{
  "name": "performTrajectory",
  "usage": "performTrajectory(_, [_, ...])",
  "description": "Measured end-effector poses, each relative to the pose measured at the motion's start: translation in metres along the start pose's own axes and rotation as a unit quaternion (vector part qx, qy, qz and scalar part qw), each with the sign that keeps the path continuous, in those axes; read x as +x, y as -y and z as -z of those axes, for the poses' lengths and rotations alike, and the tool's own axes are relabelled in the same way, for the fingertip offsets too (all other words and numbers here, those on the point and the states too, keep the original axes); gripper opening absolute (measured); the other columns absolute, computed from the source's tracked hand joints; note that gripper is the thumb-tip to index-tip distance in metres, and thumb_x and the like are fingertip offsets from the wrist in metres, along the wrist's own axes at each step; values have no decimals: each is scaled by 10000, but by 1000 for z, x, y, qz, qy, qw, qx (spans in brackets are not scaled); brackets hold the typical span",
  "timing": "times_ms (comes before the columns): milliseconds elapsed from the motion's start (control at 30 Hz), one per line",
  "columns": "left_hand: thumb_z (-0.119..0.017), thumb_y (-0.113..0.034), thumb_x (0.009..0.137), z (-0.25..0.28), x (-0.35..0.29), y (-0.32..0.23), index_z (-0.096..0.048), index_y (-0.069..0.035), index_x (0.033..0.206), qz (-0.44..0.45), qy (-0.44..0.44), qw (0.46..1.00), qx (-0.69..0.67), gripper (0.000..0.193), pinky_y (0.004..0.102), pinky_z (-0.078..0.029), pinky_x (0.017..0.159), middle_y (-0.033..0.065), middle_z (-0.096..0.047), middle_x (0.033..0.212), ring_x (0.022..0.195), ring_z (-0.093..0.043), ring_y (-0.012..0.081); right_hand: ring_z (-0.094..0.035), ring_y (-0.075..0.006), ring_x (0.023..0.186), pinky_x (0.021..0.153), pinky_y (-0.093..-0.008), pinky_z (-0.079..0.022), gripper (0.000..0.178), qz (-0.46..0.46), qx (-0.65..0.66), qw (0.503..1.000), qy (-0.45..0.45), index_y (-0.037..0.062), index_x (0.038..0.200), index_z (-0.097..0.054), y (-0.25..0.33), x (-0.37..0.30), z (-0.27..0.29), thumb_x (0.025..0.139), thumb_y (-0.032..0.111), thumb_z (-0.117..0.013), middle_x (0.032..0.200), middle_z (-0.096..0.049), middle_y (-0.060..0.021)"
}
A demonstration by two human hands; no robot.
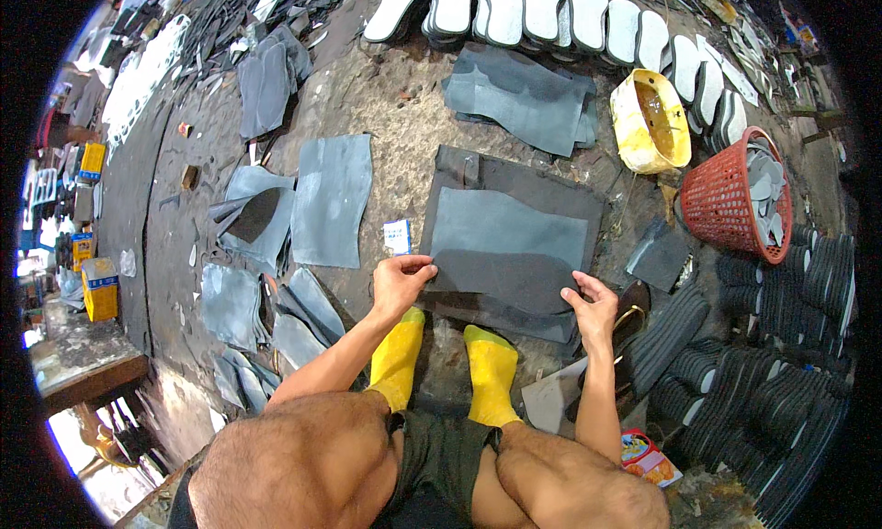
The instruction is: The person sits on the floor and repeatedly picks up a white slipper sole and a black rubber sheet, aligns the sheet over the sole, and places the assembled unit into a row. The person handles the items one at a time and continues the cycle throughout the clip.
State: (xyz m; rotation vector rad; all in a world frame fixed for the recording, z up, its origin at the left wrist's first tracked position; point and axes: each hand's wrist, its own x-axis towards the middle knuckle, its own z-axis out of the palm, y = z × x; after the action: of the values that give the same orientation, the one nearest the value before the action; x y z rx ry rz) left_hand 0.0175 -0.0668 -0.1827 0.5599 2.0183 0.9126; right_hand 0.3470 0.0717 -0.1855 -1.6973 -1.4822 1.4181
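Observation:
A thin dark grey sheet [505, 276] with a wavy upper edge is stretched between my two hands. My left hand [401, 285] pinches its left end between thumb and fingers. At the right end, my right hand [593, 309] grips the edge in the same way. Beneath it lies a lighter blue-grey sheet [510, 221], partly covered. Both rest over a dark square board [588, 196] on the ground in front of my feet. The lower edge of the stack is in shadow, so its layers are hard to separate.
More grey sheets [333, 201] lie to the left, and another pile [519, 95] beyond the board. A yellow tub [650, 125] and a red basket [730, 198] of scraps stand right. White sole-shaped pieces [501, 10] line the far side; stacked dark soles [735, 410] fill the right.

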Motion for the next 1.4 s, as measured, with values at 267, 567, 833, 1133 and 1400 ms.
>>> performTrajectory(267, [-800, -127, 854, -4, 5, 15, -783, 12, 1029, -7, -10, 1000, -23, 224, 247, -545, 659, 60, -765, 861, 719, -672, 95, -688, -216, 1032, 956, -348, -517, 438, 11, -39, 999, -19, 29, 1182, -749, 5, -2, -4, 753, 30, -839, 1143, -743, -121])
performTrajectory(567, [-827, -157, 822, -2, 2, 4, -784, -15, 1016, -35, -15, 999, 18, 244, 287, -561, 696, 83, -763, 942, 750, -696, 135, -676, -211, 1045, 967, -349, -512, 441, 29, -39, 999, -21, 27, 1193, -740, 3, -4, -4, 763, 42, -839, 1150, -736, -124])
performTrajectory(833, [-779, -167, 811, -26, 1, -31, -697, -102, 1140, -529, 124, 797, 261, 346, 474, -470, 1036, 135, -574, 1361, 1269, -539, 357, -669, -205, 1039, 909, -325, -525, 415, 19, -23, 999, -22, 38, 1177, -733, -1, -7, -6, 772, 42, -827, 1129, -729, -93])
performTrajectory(1133, [-796, -222, 794, -46, 26, -27, -661, -102, 1209, -522, 235, 776, 264, 453, 509, -418, 1103, 188, -491, 1480, 1354, -474, 405, -666, -243, 1073, 926, -369, -513, 445, 82, -202, 975, -45, 80, 1171, -737, 19, -16, -13, 742, 90, -855, 1117, -728, -83])
performTrajectory(1400, [-794, -193, 772, -30, 23, -61, -687, -71, 1218, -477, 269, 812, 204, 475, 467, -457, 1065, 192, -585, 1364, 1268, -551, 369, -638, -125, 987, 803, -253, -490, 410, 27, 67, 951, -301, 24, 1280, -664, 35, -10, 52, 914, 173, -774, 1171, -698, -78])
